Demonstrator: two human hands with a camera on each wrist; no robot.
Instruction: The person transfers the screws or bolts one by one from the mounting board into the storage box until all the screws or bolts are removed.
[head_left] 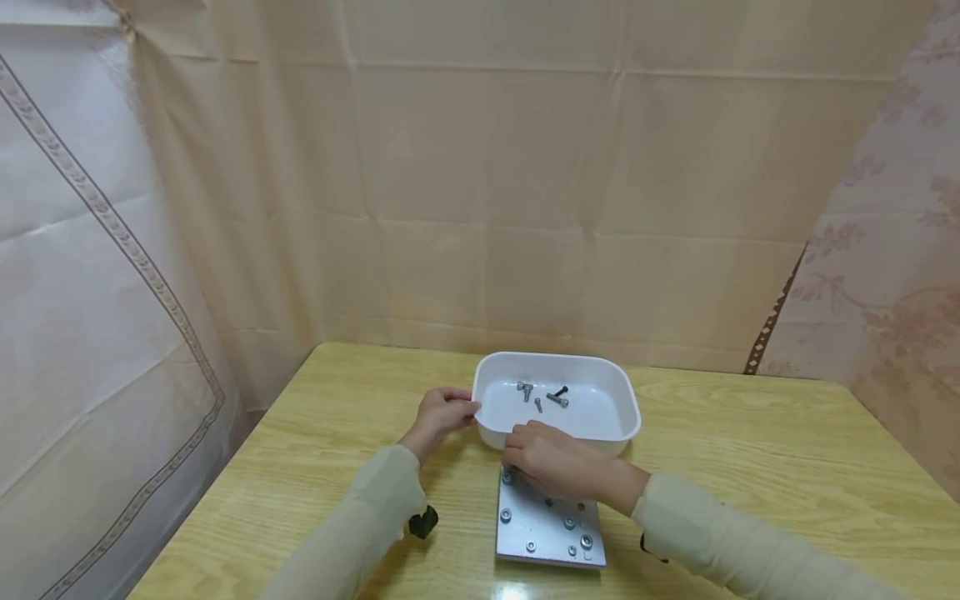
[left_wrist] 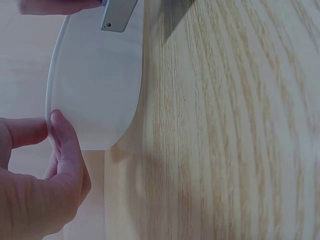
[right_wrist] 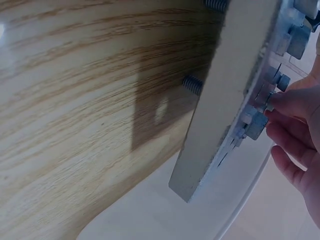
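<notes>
My left hand grips the left rim of a white plastic tray, with the thumb outside the wall in the left wrist view. Nearer to me lies a silver metal plate set with several socket-head bolts. My right hand is over its far end. In the right wrist view its thumb and fingers pinch a small bolt at the plate's face, mostly hidden by the fingertips. Threaded bolt ends stick out from the plate's underside.
Several loose bolts lie inside the tray. The tray stands just beyond the plate on a wooden table. A beige curtain hangs behind the table. Below the left wrist a black object shows.
</notes>
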